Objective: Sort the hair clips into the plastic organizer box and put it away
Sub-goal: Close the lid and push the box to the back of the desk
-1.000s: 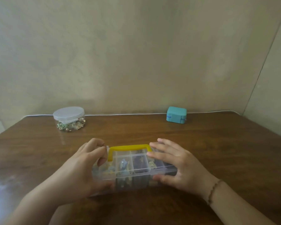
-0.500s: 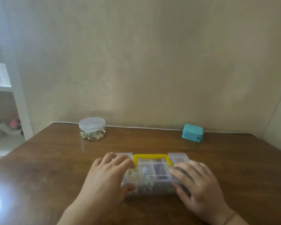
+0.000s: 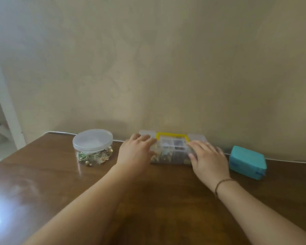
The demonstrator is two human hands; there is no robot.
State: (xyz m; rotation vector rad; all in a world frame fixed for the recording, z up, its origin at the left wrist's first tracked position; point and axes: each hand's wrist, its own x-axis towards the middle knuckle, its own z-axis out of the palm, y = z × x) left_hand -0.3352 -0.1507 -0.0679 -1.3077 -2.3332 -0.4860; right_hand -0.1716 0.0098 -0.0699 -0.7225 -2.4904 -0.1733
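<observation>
At the far edge of the wooden table (image 3: 166, 200), against the beige wall (image 3: 166, 68), lies the clear plastic organizer box (image 3: 172, 149), lid closed, its yellow handle (image 3: 171, 134) on the side toward the wall. Small items fill its compartments, too blurred to name. The left hand (image 3: 135, 154) lies over the box's left end, fingers straight and close together on the lid, the thumb at the near face of the box. The right hand (image 3: 208, 160) rests on the box's right end in the same manner, fingers extended and slightly spread over the lid, thumb at the near side. A thin brown bracelet (image 3: 221, 184) circles the right wrist. Left of the box, apart from it, stands a round clear jar (image 3: 93, 147) with a translucent lid, holding small gold and green trinkets. Right of the box, just beside the right hand, sits a small teal case (image 3: 247, 161). A white cord (image 3: 290, 161) runs along the table's back edge behind the box. Farther left of the jar, a white shelf frame (image 3: 7, 112) shows at the picture's edge.
</observation>
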